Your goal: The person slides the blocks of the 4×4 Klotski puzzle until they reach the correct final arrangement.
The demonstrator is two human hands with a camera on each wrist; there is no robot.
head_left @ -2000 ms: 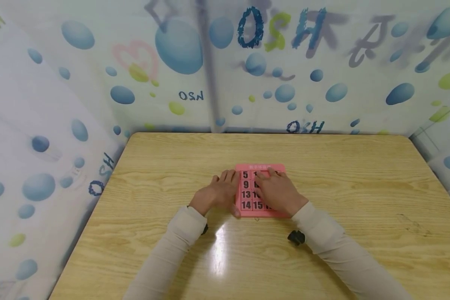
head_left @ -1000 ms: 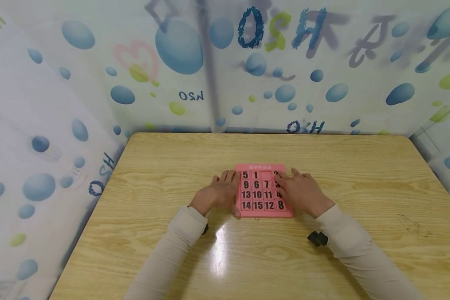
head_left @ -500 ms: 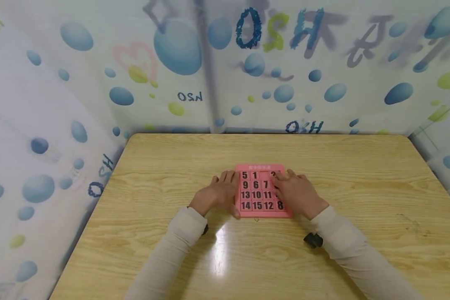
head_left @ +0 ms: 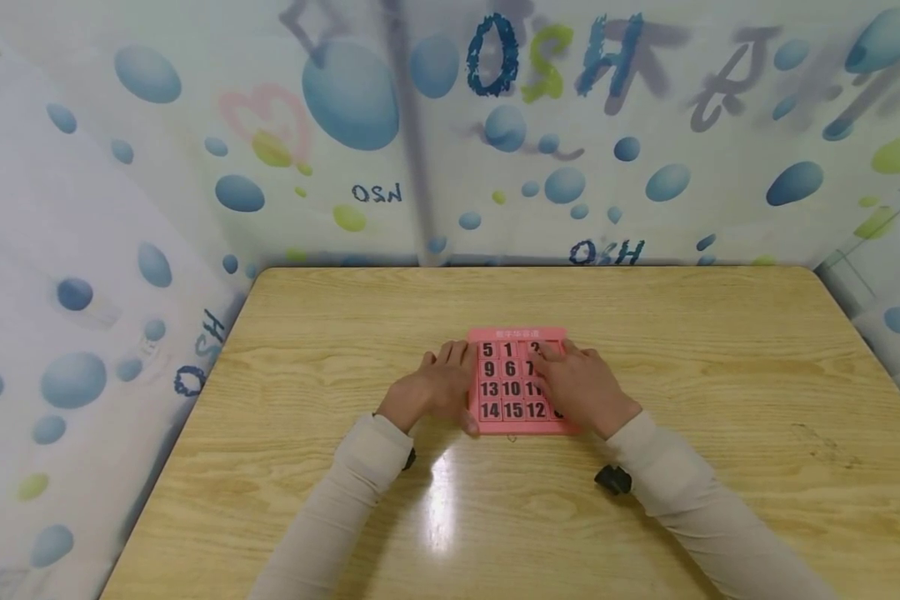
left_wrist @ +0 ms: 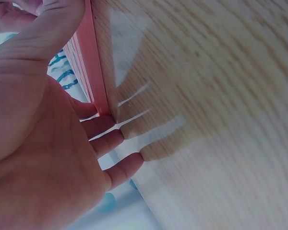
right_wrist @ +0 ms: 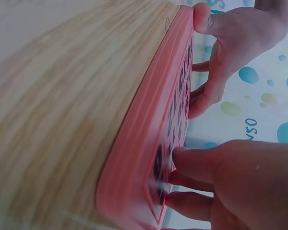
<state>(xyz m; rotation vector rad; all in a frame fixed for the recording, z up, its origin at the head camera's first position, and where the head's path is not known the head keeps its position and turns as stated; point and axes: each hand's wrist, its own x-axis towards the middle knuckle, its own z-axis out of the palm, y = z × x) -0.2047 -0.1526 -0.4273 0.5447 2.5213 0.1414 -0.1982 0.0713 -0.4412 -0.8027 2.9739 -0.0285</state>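
Note:
A pink number sliding puzzle (head_left: pixel 509 428) lies flat on the wooden table, its square tiles printed in black. The top row reads 5, 1, then a partly covered tile that looks like a 2 (head_left: pixel 534 347). My right hand (head_left: pixel 585 387) reaches over the puzzle's right side, fingertips on that tile and hiding much of the right column. Along the left edge rests my left hand (head_left: pixel 437 387), thumb by the near corner. In the left wrist view its fingers (left_wrist: pixel 124 171) extend past the pink side. The right wrist view shows my right fingertips (right_wrist: pixel 189 203) touching the tiles.
The wooden table (head_left: pixel 330 333) runs back to a wall covering (head_left: pixel 465 167) patterned with blue and green bubbles. Black wrist devices (head_left: pixel 613 479) sit under the sleeves. A bright reflection lies on the table's near part.
My right hand lifted off the middle, moved to the right column, then slid left with the 2 tile into the gap in the top row. My left hand has stayed in place.

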